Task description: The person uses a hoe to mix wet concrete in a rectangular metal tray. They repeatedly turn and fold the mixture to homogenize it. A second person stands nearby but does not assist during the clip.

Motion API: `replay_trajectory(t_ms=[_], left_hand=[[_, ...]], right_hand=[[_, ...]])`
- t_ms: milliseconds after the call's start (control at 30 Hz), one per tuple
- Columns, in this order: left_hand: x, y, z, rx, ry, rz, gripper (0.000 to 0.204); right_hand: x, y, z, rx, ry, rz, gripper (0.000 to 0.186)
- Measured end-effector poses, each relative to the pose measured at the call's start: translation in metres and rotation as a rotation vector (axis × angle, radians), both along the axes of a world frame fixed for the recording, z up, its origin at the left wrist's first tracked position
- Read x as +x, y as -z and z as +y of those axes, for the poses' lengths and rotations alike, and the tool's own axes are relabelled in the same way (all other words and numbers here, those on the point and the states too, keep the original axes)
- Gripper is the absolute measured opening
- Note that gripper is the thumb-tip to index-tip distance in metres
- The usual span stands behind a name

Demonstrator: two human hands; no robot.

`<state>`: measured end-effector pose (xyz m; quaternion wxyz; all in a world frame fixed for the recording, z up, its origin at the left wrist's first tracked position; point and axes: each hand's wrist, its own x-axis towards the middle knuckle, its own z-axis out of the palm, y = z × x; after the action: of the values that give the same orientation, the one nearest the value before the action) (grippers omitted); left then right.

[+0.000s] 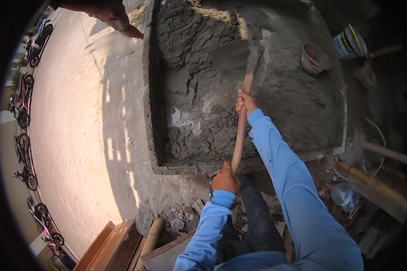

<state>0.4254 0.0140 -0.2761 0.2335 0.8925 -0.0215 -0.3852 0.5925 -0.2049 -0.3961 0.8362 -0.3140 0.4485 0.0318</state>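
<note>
Both of my hands are wrapped round the wooden handle (240, 135) of a hoe-like tool. My left hand (226, 180) grips it at the lower end, just past the trough's near rim. My right hand (245, 102) holds it higher up, over the wet grey mortar (190, 81). The tool's flat blade (230, 54), coated in mortar, lies at the far part of the handle in the shallow trough (147, 104). White patches show in the mortar left of the handle.
A co-worker (111, 16) reaches toward the trough at top left. A bowl (316, 58) and bucket (348, 43) are at right, bamboo poles (366, 180) and a water bottle (343, 196) lower right. Planks (106, 246) and rubble lie near my legs. Motorbikes (25, 104) line the left.
</note>
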Motion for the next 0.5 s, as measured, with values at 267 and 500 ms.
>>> replay_trajectory(t_ms=[267, 500], left_hand=[[-0.094, -0.068, 0.061, 0.104, -0.041, 0.188, 0.034], [-0.202, -0.13, 0.153, -0.152, -0.13, 0.274, 0.033]], right_hand=[[-0.152, 0.05, 0.083, 0.236, -0.027, 0.307, 0.011], [-0.229, -0.132, 0.14, 0.073, 0.01, 0.335, 0.026]])
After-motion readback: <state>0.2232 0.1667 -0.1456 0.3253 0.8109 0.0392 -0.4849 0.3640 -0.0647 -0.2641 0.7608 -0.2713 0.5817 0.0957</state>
